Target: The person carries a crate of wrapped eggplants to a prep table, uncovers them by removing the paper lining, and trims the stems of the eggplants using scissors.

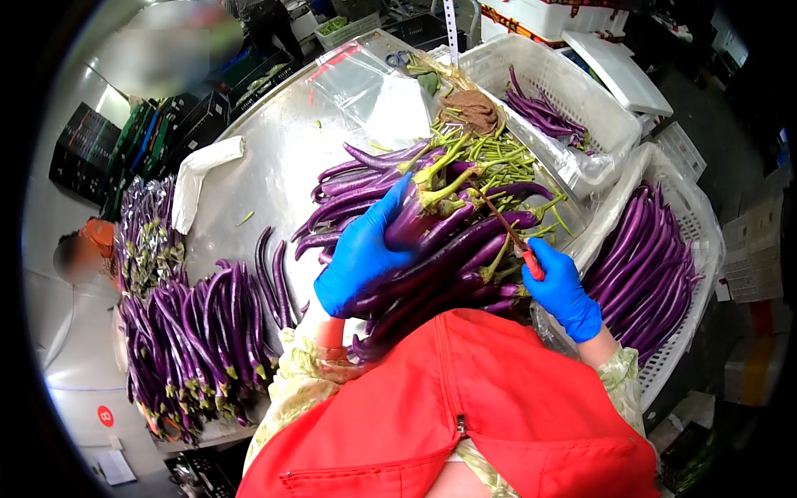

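My left hand [363,249], in a blue glove, is wrapped round several long purple eggplants [404,226] near their green stem ends. In my right hand [558,285], also gloved in blue, is a knife [534,264] with a red handle; its narrow blade points up and left toward the stems. More eggplants [440,274] lie in a pile beneath and beside both hands. Cut green stems [508,159] are heaped just beyond the pile, next to a brown cloth [470,111].
Bunched eggplants [199,324] cover the left end of the metal table [274,166]. A lined white crate [701,241] of eggplants stands at the right, another crate [610,124] behind it. Scissors [398,60] and clear plastic [357,79] lie at the far edge. A person [83,251] is at far left.
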`<state>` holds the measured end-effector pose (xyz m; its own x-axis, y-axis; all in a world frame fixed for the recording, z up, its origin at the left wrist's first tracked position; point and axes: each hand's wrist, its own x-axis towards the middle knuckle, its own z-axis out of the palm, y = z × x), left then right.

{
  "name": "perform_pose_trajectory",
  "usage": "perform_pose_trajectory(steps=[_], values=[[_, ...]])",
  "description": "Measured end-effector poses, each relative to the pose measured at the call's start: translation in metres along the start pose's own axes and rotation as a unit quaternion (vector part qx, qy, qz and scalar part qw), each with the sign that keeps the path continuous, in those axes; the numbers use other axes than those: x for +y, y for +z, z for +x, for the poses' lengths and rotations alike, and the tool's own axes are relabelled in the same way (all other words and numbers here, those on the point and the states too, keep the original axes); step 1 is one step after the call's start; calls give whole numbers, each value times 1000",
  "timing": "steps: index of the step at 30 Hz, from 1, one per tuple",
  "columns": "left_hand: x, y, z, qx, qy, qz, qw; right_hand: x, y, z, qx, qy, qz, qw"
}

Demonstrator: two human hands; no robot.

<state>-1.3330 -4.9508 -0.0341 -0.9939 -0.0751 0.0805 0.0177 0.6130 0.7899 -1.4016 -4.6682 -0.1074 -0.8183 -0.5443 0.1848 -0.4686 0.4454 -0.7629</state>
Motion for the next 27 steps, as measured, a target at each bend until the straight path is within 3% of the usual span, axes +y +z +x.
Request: perform_pose_trajectory(steps=[3,4,6,8,10,12,15,16,18,19,20,23,27], values=[[-1,6,-6,2,51,58,997,3,-5,7,8,-48,-15,999],[3,7,-7,-12,59,72,996,1,-8,7,-24,-19,-12,999],[2,15,-8,-16,98,98,990,-1,-5,14,0,-73,-33,997],[5,18,-10,-57,55,75,994,-2,-2,18,5,-97,-35,995],[7,19,-11,-97,12,55,994,-7,-3,19,-16,-72,-29,997],[4,20,-12,-81,36,77,993,-10,1,20,-10,-69,-31,997],[2,18,-13,-72,51,79,993,-8,7,18,-50,54,-16,997],[1,17,-13,-70,52,74,993,-3,9,16,-27,36,6,999],[-3,19,-12,-17,48,78,996,7,13,13,16,-3,53,998],[-5,18,-11,10,45,82,996,1,8,11,-6,53,112,992],[-4,15,-11,20,8,73,997,8,10,7,-23,63,156,985],[-14,18,-7,80,28,88,993,10,14,-3,-83,67,210,972],[1,18,-6,-4,-33,92,995,-8,17,1,-130,65,190,971]])
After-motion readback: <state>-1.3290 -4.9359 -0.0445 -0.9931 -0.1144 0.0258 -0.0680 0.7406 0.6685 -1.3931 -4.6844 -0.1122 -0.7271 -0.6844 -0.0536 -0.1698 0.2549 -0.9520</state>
